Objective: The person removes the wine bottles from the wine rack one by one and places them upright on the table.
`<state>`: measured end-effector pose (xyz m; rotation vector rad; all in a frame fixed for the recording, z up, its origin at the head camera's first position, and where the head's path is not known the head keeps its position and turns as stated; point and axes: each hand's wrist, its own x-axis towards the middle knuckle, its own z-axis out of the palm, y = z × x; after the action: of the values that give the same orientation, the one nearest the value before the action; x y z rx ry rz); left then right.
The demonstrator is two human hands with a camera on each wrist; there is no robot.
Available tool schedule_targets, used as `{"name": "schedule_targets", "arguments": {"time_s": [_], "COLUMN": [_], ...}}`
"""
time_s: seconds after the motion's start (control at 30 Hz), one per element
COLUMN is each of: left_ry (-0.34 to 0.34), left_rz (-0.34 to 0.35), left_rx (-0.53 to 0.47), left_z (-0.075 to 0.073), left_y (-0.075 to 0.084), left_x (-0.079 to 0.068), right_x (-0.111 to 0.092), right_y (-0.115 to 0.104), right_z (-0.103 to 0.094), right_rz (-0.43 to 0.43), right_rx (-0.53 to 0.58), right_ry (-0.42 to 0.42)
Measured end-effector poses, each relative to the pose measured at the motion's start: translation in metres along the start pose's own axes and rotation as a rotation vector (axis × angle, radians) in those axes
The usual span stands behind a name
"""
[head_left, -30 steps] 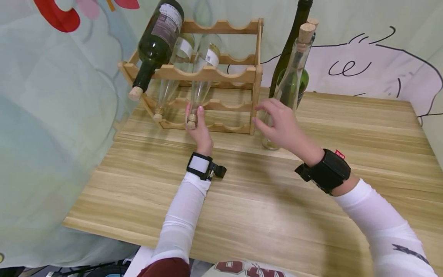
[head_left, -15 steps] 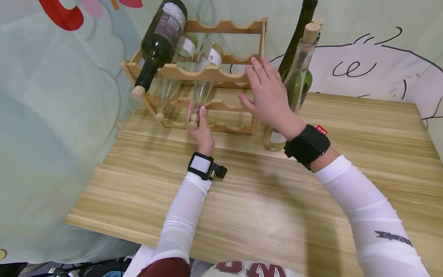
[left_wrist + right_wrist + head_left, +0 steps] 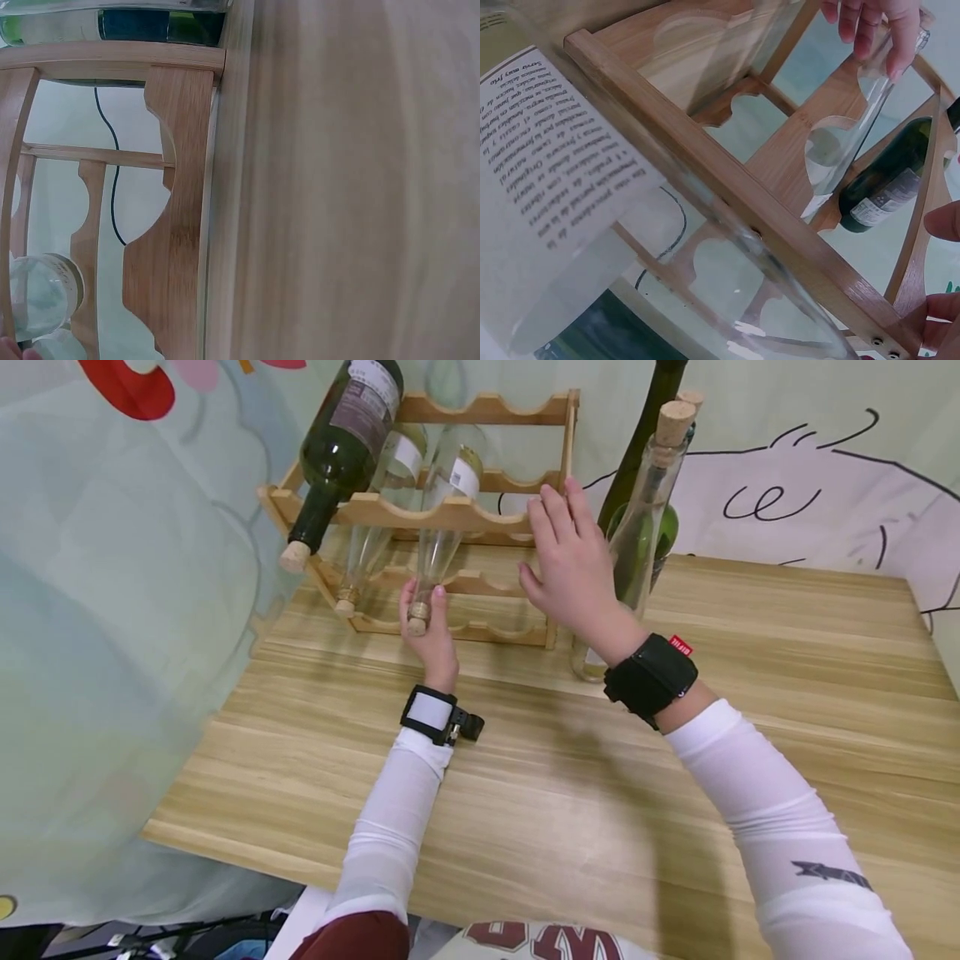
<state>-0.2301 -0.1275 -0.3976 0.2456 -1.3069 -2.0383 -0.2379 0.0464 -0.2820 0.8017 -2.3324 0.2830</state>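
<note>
My left hand [image 3: 431, 639] holds the corked neck of a clear glass bottle [image 3: 441, 539], which lies sloping neck-down in the lower tier of a wooden wine rack [image 3: 450, 514]. Fingertips [image 3: 16, 351] of that hand just show in the left wrist view's corner. My right hand [image 3: 573, 564] rests on the rack's upper right front corner, fingers extended and thumb apart in front. In the right wrist view, its thumb [image 3: 943, 221] and several fingertips sit beside that corner. Another clear bottle [image 3: 363, 556] lies to the left in the lower tier.
A dark green corked wine bottle [image 3: 345, 452] lies neck-forward on the rack's upper left. Right of the rack, close to my right wrist, stand a clear corked bottle [image 3: 652, 510], a tall green bottle [image 3: 637, 452] and another corked one behind. A wooden table [image 3: 337, 760] supports everything.
My right hand has moved from in front of the standing clear bottle up and left onto the rack's corner, its fingers straightening. The left hand keeps its hold on the bottle neck.
</note>
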Motion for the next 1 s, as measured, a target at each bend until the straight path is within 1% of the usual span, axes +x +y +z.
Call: {"name": "schedule_targets", "arguments": {"time_s": [0.17, 0.33, 0.5, 0.77, 1.0], "left_ry": [-0.016, 0.000, -0.009, 0.000, 0.021], "left_rz": [0.022, 0.035, 0.041, 0.040, 0.080], "left_rx": [-0.013, 0.004, 0.015, 0.063, 0.140], "left_z": [-0.001, -0.003, -0.003, -0.008, -0.012], "left_y": [0.002, 0.003, 0.005, 0.010, 0.012], "left_x": [0.000, -0.001, -0.004, -0.010, -0.015], "right_x": [0.001, 0.000, 0.000, 0.000, 0.000], "right_y": [-0.002, -0.003, -0.003, -0.003, -0.003], "right_z": [0.002, 0.003, 0.003, 0.003, 0.003], "right_rz": [0.009, 0.019, 0.018, 0.020, 0.030], "right_rx": [-0.010, -0.015, -0.046, -0.048, -0.037], "right_ry": [0.024, 0.042, 0.062, 0.061, 0.054]}}
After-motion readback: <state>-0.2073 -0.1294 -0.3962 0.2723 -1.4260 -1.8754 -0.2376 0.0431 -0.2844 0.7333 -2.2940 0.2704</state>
